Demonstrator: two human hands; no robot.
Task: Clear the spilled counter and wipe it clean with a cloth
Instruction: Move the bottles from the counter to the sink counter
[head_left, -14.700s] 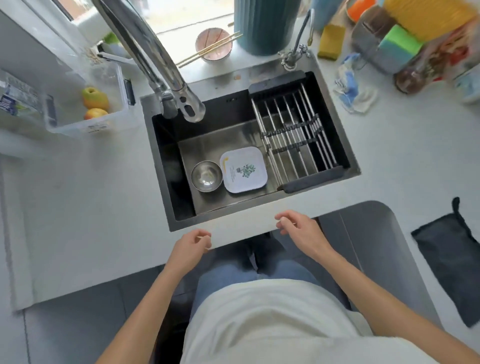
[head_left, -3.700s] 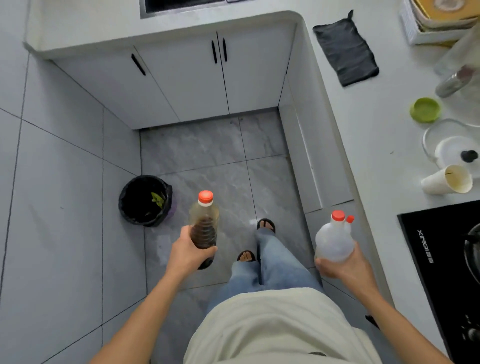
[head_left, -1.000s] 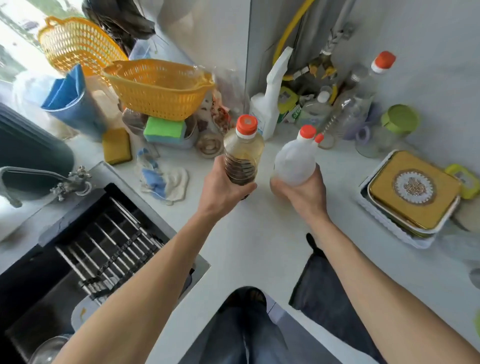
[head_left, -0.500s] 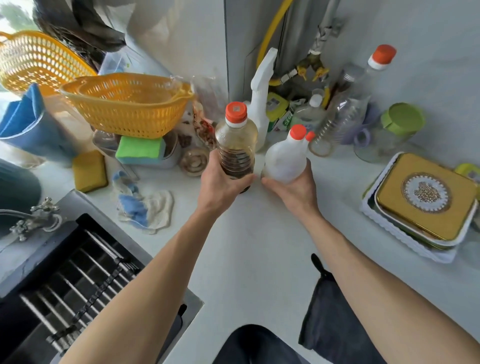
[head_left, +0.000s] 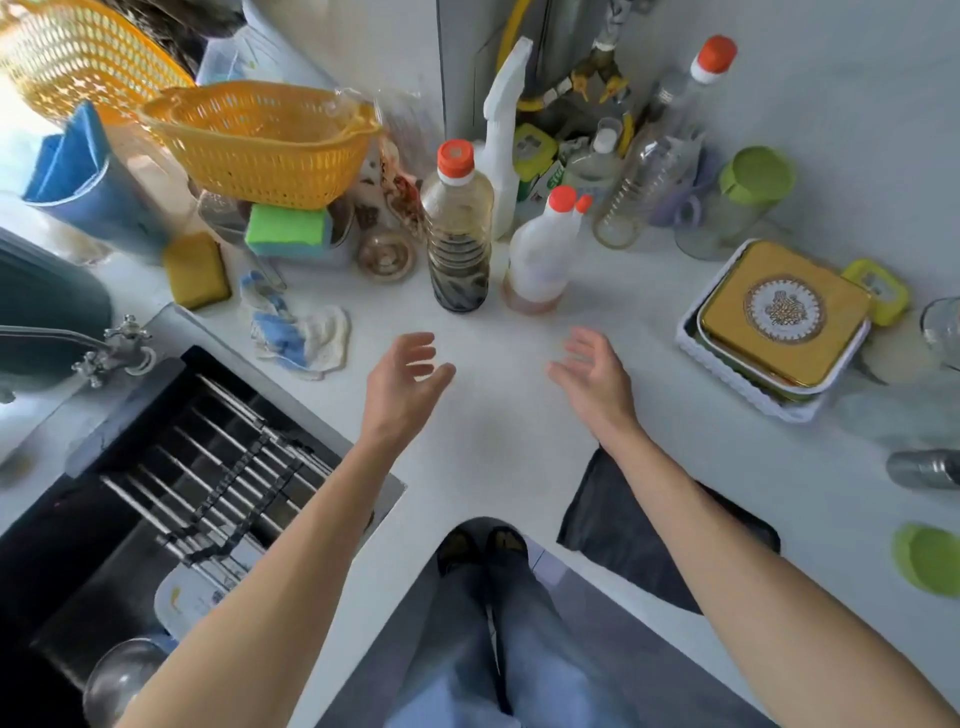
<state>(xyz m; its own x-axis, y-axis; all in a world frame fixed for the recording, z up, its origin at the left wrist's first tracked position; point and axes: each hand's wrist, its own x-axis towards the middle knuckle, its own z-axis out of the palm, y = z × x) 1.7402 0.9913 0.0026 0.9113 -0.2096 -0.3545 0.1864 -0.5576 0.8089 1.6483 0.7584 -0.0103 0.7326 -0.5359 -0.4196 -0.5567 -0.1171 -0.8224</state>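
While two bottles stood upright at the back of the counter (head_left: 498, 415), a person's hands hovered empty just in front of them. The left hand (head_left: 402, 376) hung with fingers loosely spread near the dark-sauce bottle (head_left: 457, 228); the right hand (head_left: 592, 371), equally slack and holding nothing, was near the white bottle (head_left: 540, 254). The dark cloth (head_left: 623, 535) lay flat at the counter's near edge, behind and below the right wrist, partly hidden by that forearm, its long side running away toward the right. Judged from this, the right hand was the nearer and would have to draw back toward the body to reach it. A crumpled rag (head_left: 298, 332) sat by the sink (head_left: 171, 467), left of the left hand.
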